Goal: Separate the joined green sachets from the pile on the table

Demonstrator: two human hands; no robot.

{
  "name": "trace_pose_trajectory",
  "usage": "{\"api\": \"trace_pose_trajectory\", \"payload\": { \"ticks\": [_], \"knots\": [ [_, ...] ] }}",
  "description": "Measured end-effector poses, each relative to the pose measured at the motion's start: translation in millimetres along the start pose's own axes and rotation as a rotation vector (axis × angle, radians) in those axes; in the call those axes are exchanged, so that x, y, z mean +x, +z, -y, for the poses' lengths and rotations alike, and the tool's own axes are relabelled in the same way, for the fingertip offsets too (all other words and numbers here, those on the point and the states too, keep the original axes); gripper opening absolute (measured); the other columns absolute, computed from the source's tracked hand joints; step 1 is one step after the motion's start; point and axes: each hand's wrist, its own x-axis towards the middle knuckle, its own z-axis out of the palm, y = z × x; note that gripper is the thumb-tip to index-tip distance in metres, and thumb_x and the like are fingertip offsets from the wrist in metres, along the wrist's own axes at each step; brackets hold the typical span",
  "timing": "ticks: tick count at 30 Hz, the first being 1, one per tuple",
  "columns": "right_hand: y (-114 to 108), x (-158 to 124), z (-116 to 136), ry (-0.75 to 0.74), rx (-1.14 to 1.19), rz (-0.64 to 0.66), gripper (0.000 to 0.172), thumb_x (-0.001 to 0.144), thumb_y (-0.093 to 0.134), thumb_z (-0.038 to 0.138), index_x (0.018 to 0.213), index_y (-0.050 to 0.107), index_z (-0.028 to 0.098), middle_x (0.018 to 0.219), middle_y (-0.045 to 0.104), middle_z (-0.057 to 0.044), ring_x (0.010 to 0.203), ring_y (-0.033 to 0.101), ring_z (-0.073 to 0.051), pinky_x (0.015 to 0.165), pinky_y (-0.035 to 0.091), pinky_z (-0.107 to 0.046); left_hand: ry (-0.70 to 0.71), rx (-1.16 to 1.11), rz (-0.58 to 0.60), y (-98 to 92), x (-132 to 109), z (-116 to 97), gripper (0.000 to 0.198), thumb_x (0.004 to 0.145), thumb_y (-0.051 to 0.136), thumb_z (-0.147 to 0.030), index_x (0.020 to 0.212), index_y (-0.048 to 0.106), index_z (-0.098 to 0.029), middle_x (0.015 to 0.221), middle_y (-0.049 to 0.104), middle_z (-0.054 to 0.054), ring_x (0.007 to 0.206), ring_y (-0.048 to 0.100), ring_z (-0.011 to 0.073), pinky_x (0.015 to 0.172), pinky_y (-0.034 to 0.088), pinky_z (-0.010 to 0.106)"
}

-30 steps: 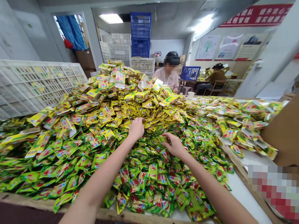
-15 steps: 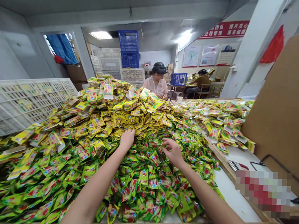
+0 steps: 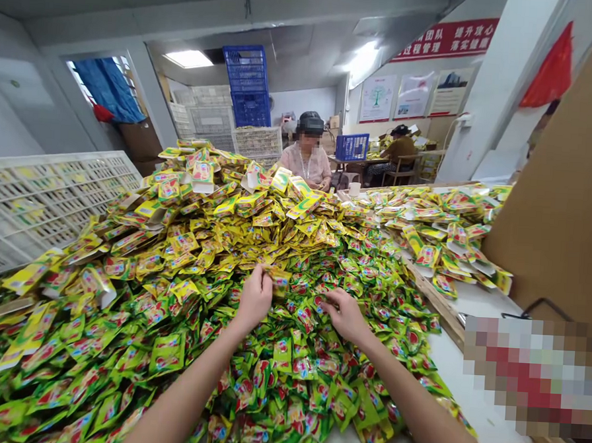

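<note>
My left hand pinches a small yellow packet by its left end, raised a little over the heap. To its right, my right hand is closed, with thumb and fingertips together at a small green packet that has a red print. Green packets lie thickly under and in front of both hands. Beyond my hands rises a mound of yellow packets, topped by yellow cartons, some with white flaps showing.
A white plastic crate leans at the left. More yellow cartons lie at the right, behind a wooden strip, beside a brown cardboard sheet. Across the heap sits a person; another person is farther back. Blue crates are stacked behind.
My left hand has drawn back from the yellow mound with a yellow packet in its fingers. My right hand has lowered slightly, and its fingers have closed at a green packet.
</note>
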Motion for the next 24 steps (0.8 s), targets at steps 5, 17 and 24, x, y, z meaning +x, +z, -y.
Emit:
{"api": "trace_pose_trajectory", "payload": {
  "ticks": [5,17,24],
  "knots": [
    [1,-11,7,0.108,0.115,-0.055,0.027,0.078,0.054,0.042,0.092,0.059,0.020,0.046,0.045,0.007,0.040,0.043,-0.014,0.043,0.038,-0.026,-0.062,-0.277,0.180,33.0,-34,-24,0.023,0.089,0.029,-0.028,0.083,0.049,-0.019,0.063,0.053,-0.003,0.051,0.052,0.0109,0.045,0.042,0.020],
    [15,-37,37,0.439,0.883,-0.105,0.040,0.065,0.071,0.055,0.082,0.069,0.019,0.088,0.073,-0.006,0.079,0.067,-0.021,0.064,0.055,-0.031,0.068,0.143,0.044,63.3,-38,-41,0.013,0.084,0.035,-0.017,0.095,0.041,-0.020,0.075,0.061,0.006,0.067,0.063,0.0211,0.061,0.046,0.031],
    [-3,-28,18,0.477,0.679,-0.235,0.036,0.053,0.083,0.043,0.072,0.068,0.017,0.071,0.073,-0.004,0.069,0.067,-0.018,0.067,0.055,-0.028,0.269,0.384,0.294,44.0,9,-51,0.014,0.087,0.041,-0.027,0.096,0.048,-0.019,0.077,0.063,0.005,0.068,0.062,0.0196,0.062,0.047,0.029]
  ]
}}
